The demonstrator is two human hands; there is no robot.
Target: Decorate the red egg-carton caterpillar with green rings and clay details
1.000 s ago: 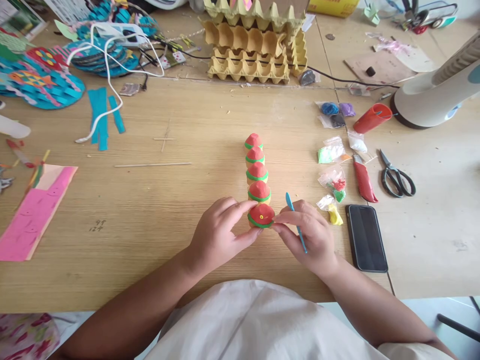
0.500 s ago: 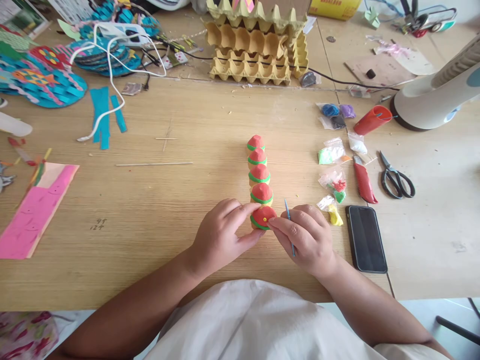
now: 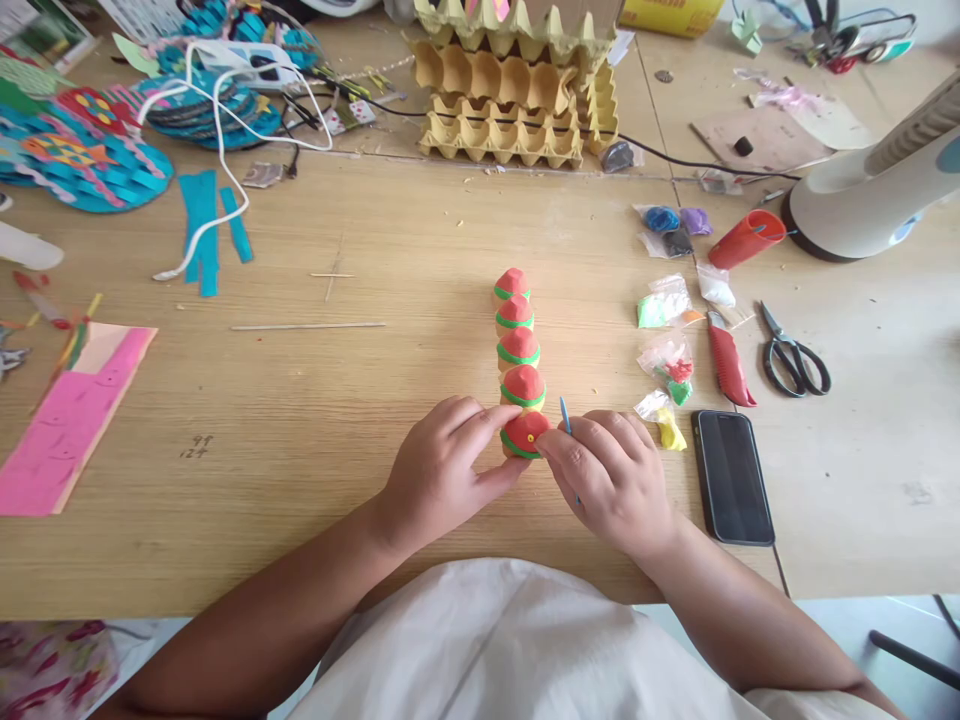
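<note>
A row of egg-carton cups (image 3: pixel 518 347), covered with red clay on top and a green clay band, runs away from me on the table. The nearest cup (image 3: pixel 523 432) carries a small yellow dot with a dark centre. Thumb and fingers of my left hand (image 3: pixel 442 465) pinch this cup from its left side. My right hand (image 3: pixel 611 475) is closed around a thin blue stick (image 3: pixel 565 414), which sticks up between the fingers. Its fingertips touch the cup's right side, near the dot; whether they also hold a bit of clay is hidden.
To the right lie a phone (image 3: pixel 733 478), scissors (image 3: pixel 795 350), a red-handled cutter (image 3: pixel 727 360), a red cup (image 3: pixel 746 240) and small bags of coloured clay (image 3: pixel 667 360). Egg cartons (image 3: pixel 502 130) stand at the back. A thin wooden stick (image 3: pixel 307 326) and pink card (image 3: pixel 82 420) lie left.
The blue stick has tilted and shifted slightly left as my right hand turned. My left hand and the row of cups stay where they were.
</note>
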